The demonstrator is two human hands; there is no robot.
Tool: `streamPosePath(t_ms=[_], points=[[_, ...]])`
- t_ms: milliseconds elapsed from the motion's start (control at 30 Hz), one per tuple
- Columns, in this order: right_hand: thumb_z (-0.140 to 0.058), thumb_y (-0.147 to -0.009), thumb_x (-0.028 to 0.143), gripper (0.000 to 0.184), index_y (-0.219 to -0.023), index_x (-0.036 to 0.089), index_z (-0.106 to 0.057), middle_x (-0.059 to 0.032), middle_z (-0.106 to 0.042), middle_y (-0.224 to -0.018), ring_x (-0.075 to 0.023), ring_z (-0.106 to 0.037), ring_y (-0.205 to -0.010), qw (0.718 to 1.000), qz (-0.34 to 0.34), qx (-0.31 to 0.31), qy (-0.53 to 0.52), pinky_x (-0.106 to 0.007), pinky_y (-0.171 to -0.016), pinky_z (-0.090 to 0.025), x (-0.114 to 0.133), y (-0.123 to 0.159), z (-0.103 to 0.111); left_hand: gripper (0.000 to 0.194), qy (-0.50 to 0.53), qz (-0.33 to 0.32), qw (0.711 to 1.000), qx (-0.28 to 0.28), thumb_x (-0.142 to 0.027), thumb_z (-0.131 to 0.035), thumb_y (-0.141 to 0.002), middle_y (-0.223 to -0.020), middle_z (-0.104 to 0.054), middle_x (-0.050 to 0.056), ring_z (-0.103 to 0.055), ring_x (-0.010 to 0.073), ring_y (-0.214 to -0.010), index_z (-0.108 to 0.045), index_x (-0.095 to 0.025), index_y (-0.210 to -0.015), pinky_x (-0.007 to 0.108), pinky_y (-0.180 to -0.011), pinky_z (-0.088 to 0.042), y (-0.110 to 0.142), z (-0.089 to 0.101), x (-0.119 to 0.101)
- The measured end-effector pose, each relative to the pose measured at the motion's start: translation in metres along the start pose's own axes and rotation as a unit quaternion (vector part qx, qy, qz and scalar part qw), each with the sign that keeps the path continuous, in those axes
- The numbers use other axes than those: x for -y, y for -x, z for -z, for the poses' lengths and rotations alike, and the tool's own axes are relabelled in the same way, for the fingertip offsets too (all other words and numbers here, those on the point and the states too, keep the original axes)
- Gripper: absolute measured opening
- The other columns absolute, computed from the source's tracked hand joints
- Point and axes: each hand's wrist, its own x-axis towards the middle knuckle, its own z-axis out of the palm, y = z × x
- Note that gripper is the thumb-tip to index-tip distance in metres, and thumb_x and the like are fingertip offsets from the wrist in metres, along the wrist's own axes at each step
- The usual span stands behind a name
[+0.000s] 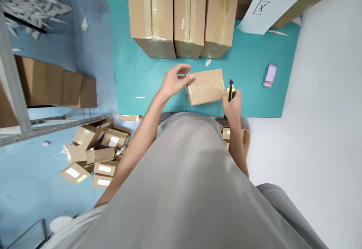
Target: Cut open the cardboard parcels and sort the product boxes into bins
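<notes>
A small taped cardboard box (206, 86) lies on the green table in front of me. My left hand (175, 80) is at its left end, the thumb touching the top left corner while the other fingers curve apart from it, grasping nothing. In my right hand (233, 107) is a yellow and black utility knife (231, 92), its head pointing away from me. The right fingertips are close against the box's right edge; whether they press on it I cannot tell.
Three tall taped cartons (189, 15) stand at the table's (135, 83) back, beside a white paper sign (271, 7). A blurred pinkish object (270, 76) lies right. Opened boxes (102, 151) pile on the floor left, near a metal rack (56, 128). A white wall (325, 109) borders the right.
</notes>
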Motion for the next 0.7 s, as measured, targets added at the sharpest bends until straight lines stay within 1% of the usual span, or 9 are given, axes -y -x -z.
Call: streamPosePath(t_ms=[67, 133, 233, 300, 367, 533, 700], points=[[-0.058, -0.105, 0.041, 0.032, -0.131, 0.022, -0.055, -0.0111, -0.078, -0.112, -0.0287, -0.076, -0.097, 0.999, -0.003, 0.044, -0.003, -0.039, -0.087, -0.058, 0.01, 0.014, -0.003, 0.039, -0.021, 0.018, 0.999, 0.018, -0.035, -0.088, -0.089, -0.128, -0.079, 0.01, -0.074, 0.0281, -0.124, -0.076, -0.022, -0.124, 0.045, -0.108, -0.064, -0.005, -0.001, -0.013], [-0.056, -0.104, 0.035, 0.032, -0.133, 0.022, -0.055, -0.0122, -0.078, -0.115, -0.0296, -0.076, -0.102, 0.995, 0.019, 0.102, 0.012, -0.039, -0.09, -0.058, 0.024, 0.027, -0.004, 0.036, -0.022, 0.037, 0.999, 0.017, -0.028, -0.09, -0.082, -0.119, -0.08, 0.008, -0.075, 0.0265, -0.114, -0.078, -0.021, -0.116, 0.042, -0.101, -0.066, -0.007, -0.003, -0.017], [-0.05, -0.108, 0.033, 0.032, -0.135, 0.021, -0.062, -0.0149, -0.08, -0.123, -0.0318, -0.075, -0.113, 0.978, 0.098, 0.176, 0.044, -0.041, -0.098, -0.056, 0.047, 0.039, -0.006, 0.037, -0.011, 0.051, 0.999, 0.005, -0.025, -0.092, -0.076, -0.112, -0.08, 0.007, -0.075, 0.026, -0.108, -0.079, -0.02, -0.111, 0.041, -0.096, -0.067, -0.007, -0.004, -0.015], [-0.046, -0.112, 0.034, 0.037, -0.139, 0.02, -0.067, -0.0155, -0.081, -0.13, -0.0319, -0.074, -0.118, 0.965, 0.144, 0.209, 0.066, -0.039, -0.102, -0.055, 0.061, 0.042, -0.008, 0.038, -0.007, 0.052, 0.999, 0.002, -0.027, -0.093, -0.075, -0.109, -0.081, 0.007, -0.074, 0.0259, -0.107, -0.079, -0.019, -0.109, 0.04, -0.094, -0.066, -0.006, -0.005, -0.014], [-0.044, -0.115, 0.033, 0.042, -0.145, 0.02, -0.07, -0.0153, -0.083, -0.132, -0.0315, -0.075, -0.118, 0.956, 0.159, 0.229, 0.094, -0.037, -0.101, -0.054, 0.073, 0.042, -0.011, 0.038, -0.005, 0.051, 0.999, 0.0, -0.029, -0.093, -0.075, -0.109, -0.081, 0.007, -0.074, 0.0255, -0.106, -0.079, -0.019, -0.109, 0.039, -0.094, -0.066, -0.005, -0.004, -0.014], [-0.045, -0.118, 0.033, 0.043, -0.149, 0.019, -0.072, -0.0139, -0.086, -0.121, -0.0312, -0.079, -0.106, 0.937, 0.152, 0.273, 0.158, -0.035, -0.095, -0.053, 0.094, 0.038, -0.016, 0.039, -0.004, 0.052, 0.999, -0.001, -0.031, -0.092, -0.076, -0.111, -0.082, 0.008, -0.074, 0.0249, -0.105, -0.08, -0.018, -0.11, 0.038, -0.093, -0.065, -0.003, -0.005, -0.014], [-0.045, -0.119, 0.03, 0.044, -0.153, 0.016, -0.068, -0.0182, -0.085, -0.124, -0.0329, -0.079, -0.109, 0.93, 0.127, 0.272, 0.213, -0.037, -0.096, -0.054, 0.106, 0.044, -0.019, 0.038, 0.003, 0.05, 0.999, -0.005, -0.028, -0.091, -0.076, -0.111, -0.082, 0.008, -0.075, 0.0249, -0.105, -0.081, -0.018, -0.111, 0.038, -0.092, -0.065, -0.003, -0.007, -0.011]])
